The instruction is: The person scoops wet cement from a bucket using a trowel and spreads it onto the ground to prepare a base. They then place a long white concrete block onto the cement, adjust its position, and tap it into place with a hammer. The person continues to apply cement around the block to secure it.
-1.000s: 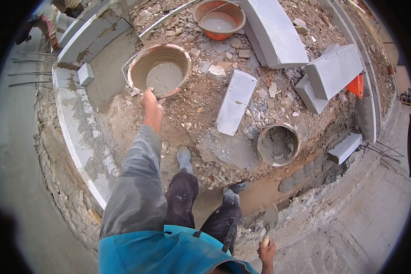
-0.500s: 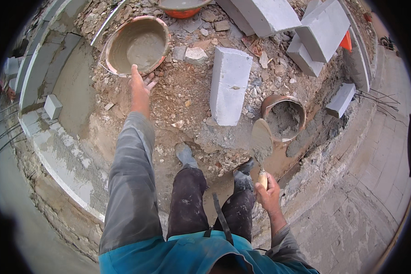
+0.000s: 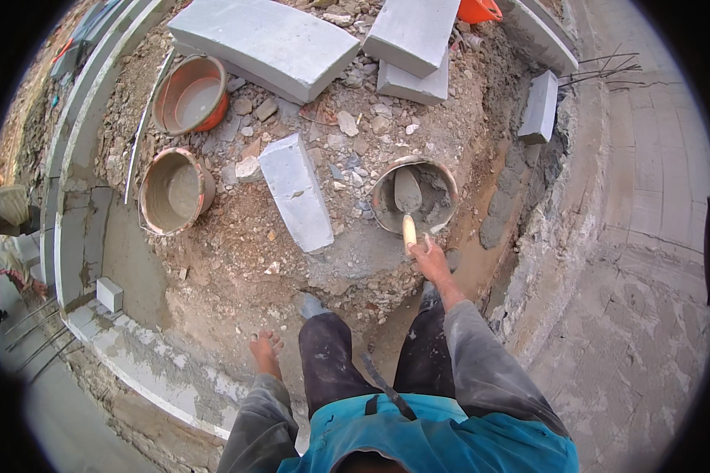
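My right hand (image 3: 429,263) grips the pale wooden handle of a trowel (image 3: 406,193), whose blade rests inside a bucket (image 3: 435,198) of grey mortar. My left hand (image 3: 267,351) hangs open beside my left leg, fingers apart and holding nothing. A pale grey block (image 3: 296,197) lies on the rubble left of the mortar bucket. Further left stands a bucket of thin grey mix (image 3: 175,191), and behind it an orange bucket (image 3: 190,102).
Large blocks (image 3: 264,47) lie along the back. A curved block wall (image 3: 79,244) borders the left, where a co-worker (image 3: 8,260) is partly visible beside protruding bars (image 3: 35,339). More rebar (image 3: 607,71) sticks out upper right, near a trench edge (image 3: 536,244).
My left hand has left the bucket of thin mix and dropped back. My right hand has raised the trowel from low at right into the mortar bucket. My view has shifted.
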